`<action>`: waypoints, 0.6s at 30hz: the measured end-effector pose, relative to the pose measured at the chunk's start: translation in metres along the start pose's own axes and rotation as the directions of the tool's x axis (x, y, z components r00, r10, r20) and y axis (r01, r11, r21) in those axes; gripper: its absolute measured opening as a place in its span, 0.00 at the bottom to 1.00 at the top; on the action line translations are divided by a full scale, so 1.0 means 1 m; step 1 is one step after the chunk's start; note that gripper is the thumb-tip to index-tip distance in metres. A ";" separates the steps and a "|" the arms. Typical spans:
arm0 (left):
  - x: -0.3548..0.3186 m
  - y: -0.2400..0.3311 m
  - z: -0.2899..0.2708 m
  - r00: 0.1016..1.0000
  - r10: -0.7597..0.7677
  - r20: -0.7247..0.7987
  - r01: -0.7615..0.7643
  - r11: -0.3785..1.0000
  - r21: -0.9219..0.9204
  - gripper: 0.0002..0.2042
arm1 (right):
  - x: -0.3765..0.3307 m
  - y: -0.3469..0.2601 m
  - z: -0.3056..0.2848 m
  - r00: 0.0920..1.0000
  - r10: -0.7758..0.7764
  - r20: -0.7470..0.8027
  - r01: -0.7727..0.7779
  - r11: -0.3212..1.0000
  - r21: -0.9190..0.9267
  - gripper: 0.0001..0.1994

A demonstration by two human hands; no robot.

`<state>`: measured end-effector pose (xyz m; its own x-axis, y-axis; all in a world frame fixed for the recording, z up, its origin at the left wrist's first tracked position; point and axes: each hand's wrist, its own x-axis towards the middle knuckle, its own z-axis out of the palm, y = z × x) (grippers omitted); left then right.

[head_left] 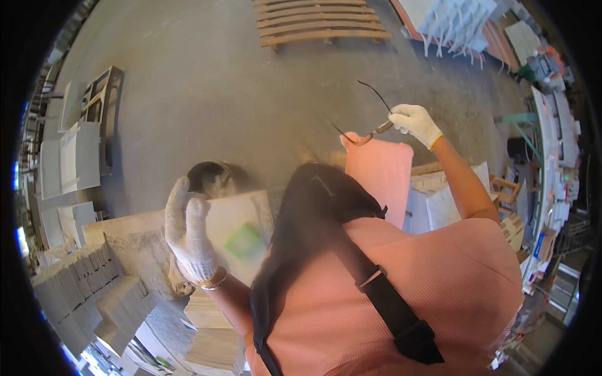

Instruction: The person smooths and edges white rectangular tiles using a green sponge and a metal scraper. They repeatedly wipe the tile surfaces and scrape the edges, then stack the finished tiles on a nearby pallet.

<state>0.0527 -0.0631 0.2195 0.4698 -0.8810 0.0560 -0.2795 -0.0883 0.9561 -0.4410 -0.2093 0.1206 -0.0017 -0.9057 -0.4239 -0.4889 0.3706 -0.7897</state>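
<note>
A pair of dark-framed eyeglasses (383,127) hangs out in front of me at the right. My right hand (414,122), in a white knit glove, is closed on one side of them, and their thin temples stick out. Below the glasses is a pink sheet-like piece (381,178). My left hand (191,235), also gloved in white, is raised at the left with its fingers stretched and apart, holding nothing. Behind it lie a pale flat slab (219,216) with a blurred green pad (244,240) on it, and a black bucket (195,178) with something inside that I cannot make out.
Stacked pale tiles or slabs (78,282) stand at the lower left. A wooden pallet (323,22) lies on the concrete floor ahead. Another wooden frame (103,113) and boards (81,156) are at the left. White strapped stacks (448,25) stand far right, near long shelving (545,169).
</note>
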 end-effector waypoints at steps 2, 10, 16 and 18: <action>0.007 -0.008 0.007 0.998 0.013 0.069 -0.017 0.998 0.060 0.25 | -0.020 0.061 -0.038 0.989 0.133 0.060 -0.126 0.987 -0.103 0.10; 0.041 -0.015 0.040 0.959 -0.022 0.282 0.019 1.000 0.013 0.24 | -0.041 0.243 -0.022 0.924 0.086 0.373 0.266 0.558 -0.786 0.15; 0.081 0.009 0.056 0.945 0.017 0.328 -0.111 0.957 0.270 0.21 | 0.009 0.321 0.026 0.775 0.244 0.583 0.448 0.438 -0.779 0.15; 0.102 0.021 0.064 0.955 0.055 0.290 -0.159 0.923 0.350 0.22 | 0.027 0.316 0.031 0.724 0.422 0.546 0.291 0.531 -0.796 0.17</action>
<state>0.0410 -0.1844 0.2267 0.1906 -0.9814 0.0224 -0.6263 -0.1040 0.7726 -0.5691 -0.1105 -0.1546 0.2687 -0.3871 -0.8820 -0.9543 -0.2310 -0.1894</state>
